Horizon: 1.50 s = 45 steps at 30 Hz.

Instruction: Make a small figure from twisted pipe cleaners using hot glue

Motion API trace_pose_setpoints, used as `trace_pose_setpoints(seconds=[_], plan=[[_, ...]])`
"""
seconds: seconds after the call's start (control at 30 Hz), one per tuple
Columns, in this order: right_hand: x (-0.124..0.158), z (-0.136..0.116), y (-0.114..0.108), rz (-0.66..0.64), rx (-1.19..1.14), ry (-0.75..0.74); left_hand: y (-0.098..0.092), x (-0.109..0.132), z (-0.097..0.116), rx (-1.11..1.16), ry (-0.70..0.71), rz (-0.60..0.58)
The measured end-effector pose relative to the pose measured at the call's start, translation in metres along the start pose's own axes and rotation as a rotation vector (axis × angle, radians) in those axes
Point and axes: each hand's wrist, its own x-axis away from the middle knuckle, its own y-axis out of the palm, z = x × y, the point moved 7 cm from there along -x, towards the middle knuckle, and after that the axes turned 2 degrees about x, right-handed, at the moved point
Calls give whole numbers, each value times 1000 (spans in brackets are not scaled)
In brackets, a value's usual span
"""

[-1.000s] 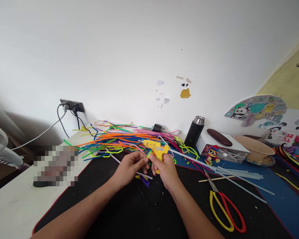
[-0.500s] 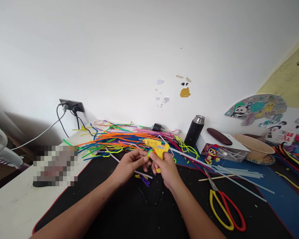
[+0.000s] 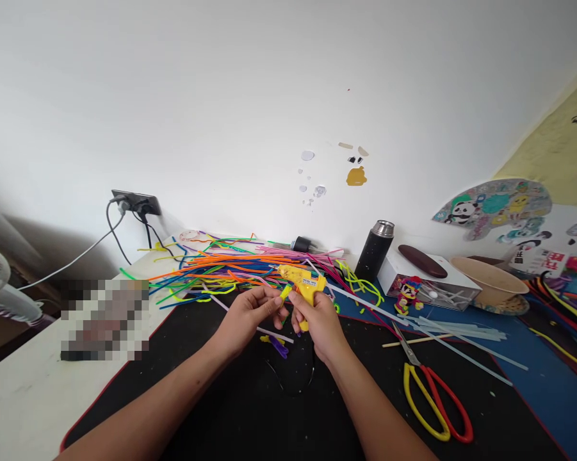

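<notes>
My right hand (image 3: 317, 320) is wrapped round the handle of a yellow hot glue gun (image 3: 300, 276), whose nozzle points left. A long translucent glue stick (image 3: 360, 298) runs toward its rear. My left hand (image 3: 254, 315) is closed, pinching a small yellow-green piece of pipe cleaner (image 3: 285, 292) just below the gun; my right fingertips are close to this piece, and whether they touch it I cannot tell. A small purple and yellow pipe-cleaner piece (image 3: 277, 346) lies on the black mat (image 3: 221, 410) beneath my hands.
Colourful pipe cleaners (image 3: 211, 262) are heaped along the wall. Scissors (image 3: 427, 390) with yellow and red handles lie at right, near loose glue sticks (image 3: 461, 330) and a small pipe-cleaner figure (image 3: 407, 294). A black flask (image 3: 375, 250) stands behind. The gun's cord (image 3: 312, 371) loops across the mat.
The small piece between my hands has turned, showing more yellow and less green. Both hands and the glue gun stay in nearly the same place.
</notes>
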Motion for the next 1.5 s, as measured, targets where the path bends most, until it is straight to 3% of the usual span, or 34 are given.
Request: trace_pose_setpoints(seconds=[0.47, 0.87, 1.07, 1.33, 1.5], plan=[[3, -2, 3, -30, -7, 1, 9, 2, -3, 89, -76, -95], [5, -4, 5, -34, -26, 23, 5, 1, -7, 162, -119, -83], [4, -4, 6, -37, -16, 5, -3, -2, -8, 236, -95, -14], [3, 1, 6, -18, -32, 44, 9, 2, -6, 123, -128, -96], [3, -2, 5, -25, -14, 12, 2, 1, -9, 158, -126, -30]])
